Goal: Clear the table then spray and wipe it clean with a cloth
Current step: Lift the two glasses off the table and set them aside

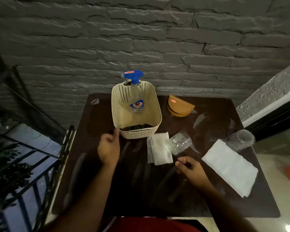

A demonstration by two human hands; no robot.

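My left hand (108,149) hovers over the dark table (107,190) with fingers loosely curled, holding nothing, thumb just beside the near left corner of the cream basket (155,113) at the far edge; the spray bottle (135,96) stands inside it. My right hand (190,167), likewise empty and loosely curled, sits near a folded white cloth (159,151) touched by a tipped glass (180,142). Toward the right edge lie a larger cloth (231,168) and another glass (240,139).
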